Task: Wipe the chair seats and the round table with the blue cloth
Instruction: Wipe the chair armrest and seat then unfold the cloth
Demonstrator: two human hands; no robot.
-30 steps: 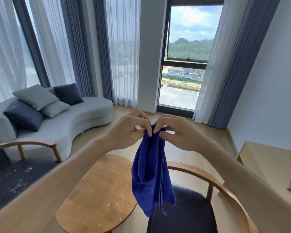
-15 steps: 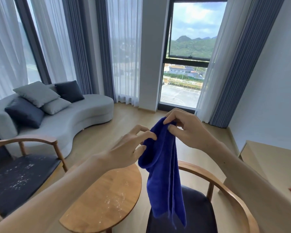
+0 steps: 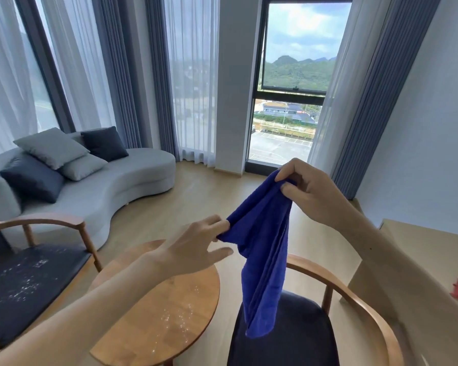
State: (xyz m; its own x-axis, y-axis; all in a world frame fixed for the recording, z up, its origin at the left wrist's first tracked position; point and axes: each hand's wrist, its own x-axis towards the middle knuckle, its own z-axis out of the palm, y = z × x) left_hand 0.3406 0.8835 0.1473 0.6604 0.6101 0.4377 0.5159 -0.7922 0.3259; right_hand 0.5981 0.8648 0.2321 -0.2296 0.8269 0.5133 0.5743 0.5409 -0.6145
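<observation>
Blue microfibre cloth (image 3: 265, 262) is up in the air, hanging over the gap between the round wooden table (image 3: 167, 313) and the dark-cushioned wooden armchair on the right (image 3: 296, 336). Right hand (image 3: 310, 192) pinches its top corner with curled fingers, left hand (image 3: 196, 247) nips a lower edge between fingertips, thumb sticking out loose. White crumbs dot the table and the other dark-seated armchair on the left (image 3: 24, 283).
</observation>
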